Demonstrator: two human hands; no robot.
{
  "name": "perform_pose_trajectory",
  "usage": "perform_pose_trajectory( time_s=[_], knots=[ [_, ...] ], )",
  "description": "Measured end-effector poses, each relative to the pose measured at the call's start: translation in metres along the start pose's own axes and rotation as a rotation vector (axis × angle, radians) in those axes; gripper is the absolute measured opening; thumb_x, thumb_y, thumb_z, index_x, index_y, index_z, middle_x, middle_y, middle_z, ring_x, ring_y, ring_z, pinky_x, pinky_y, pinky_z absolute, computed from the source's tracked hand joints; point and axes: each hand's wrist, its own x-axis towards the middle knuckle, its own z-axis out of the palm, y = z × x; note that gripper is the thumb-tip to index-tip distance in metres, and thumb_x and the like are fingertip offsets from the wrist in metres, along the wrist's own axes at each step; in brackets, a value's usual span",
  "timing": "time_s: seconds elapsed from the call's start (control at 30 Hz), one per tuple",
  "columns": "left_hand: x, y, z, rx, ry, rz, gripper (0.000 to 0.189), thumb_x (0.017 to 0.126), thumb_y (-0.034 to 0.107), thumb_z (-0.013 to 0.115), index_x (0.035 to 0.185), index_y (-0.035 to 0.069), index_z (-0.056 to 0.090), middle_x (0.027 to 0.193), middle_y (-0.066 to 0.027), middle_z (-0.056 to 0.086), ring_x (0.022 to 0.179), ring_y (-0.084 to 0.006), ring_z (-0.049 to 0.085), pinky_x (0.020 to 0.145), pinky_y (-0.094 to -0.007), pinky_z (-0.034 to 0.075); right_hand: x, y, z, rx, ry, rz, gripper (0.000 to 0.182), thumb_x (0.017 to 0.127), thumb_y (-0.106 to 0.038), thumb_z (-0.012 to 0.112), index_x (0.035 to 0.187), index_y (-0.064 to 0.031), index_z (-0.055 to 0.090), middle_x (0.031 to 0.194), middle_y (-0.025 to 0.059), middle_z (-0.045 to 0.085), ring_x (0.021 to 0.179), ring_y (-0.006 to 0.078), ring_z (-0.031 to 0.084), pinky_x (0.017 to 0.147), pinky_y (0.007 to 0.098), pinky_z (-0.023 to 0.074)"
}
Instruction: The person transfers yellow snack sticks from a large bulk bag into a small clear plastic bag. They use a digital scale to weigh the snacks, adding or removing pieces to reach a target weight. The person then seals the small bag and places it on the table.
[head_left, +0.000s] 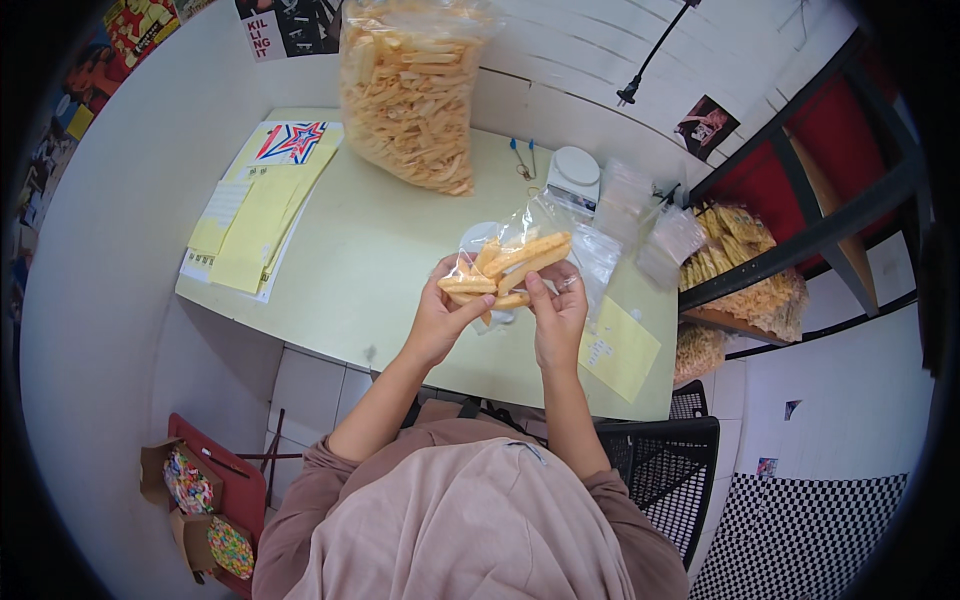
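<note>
Between my two hands is a small clear plastic bag (531, 214) with several stick-shaped snacks (529, 259) inside. My left hand (442, 311) grips its lower left side, thumb on top. On the opposite side my right hand (556, 304) holds it with the thumb over the front. The bag's upper part points away from me. Behind it, a pale round item (477, 236) on the table is mostly hidden. A large clear bag (412, 105) full of similar snack sticks stands at the table's far side.
A white kitchen scale (574, 176), two blue-handled tools (523, 157) and clear plastic bags (626, 191) lie at the back right. Yellow sheets (259, 221) cover the left end; another yellow sheet (619, 349) with small labels is front right. Packed snacks (739, 255) fill a rack shelf.
</note>
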Motion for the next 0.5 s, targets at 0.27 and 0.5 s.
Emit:
perform_pose_trajectory(
  time_s=[0.27,0.5],
  knots=[
    [-0.001,-0.003,-0.003,-0.068,0.0,-0.039,0.043,0.08,0.003,0.056,0.119,0.002,0.039,0.107,-0.0068,0.051,0.101,-0.0132,0.05,0.085,-0.0271,0.042,-0.001,0.003,0.007,0.045,-0.019,0.003,0.029,0.08,-0.007,0.061,0.107,-0.0002,0.049,0.096,0.006,0.057,0.089,0.0119,0.055,0.076,0.0265,0.0461],
    [-0.002,-0.012,-0.008,0.043,-0.059,0.005,0.045,0.081,0.006,0.06,0.119,0.002,0.037,0.108,-0.0071,0.052,0.1,-0.0127,0.051,0.085,-0.0263,0.043,0.001,0.006,0.005,0.256,0.094,0.073,0.022,0.08,-0.008,0.062,0.099,-0.0004,0.054,0.094,0.0058,0.058,0.084,0.0113,0.055,0.075,0.0255,0.0441]
  ],
)
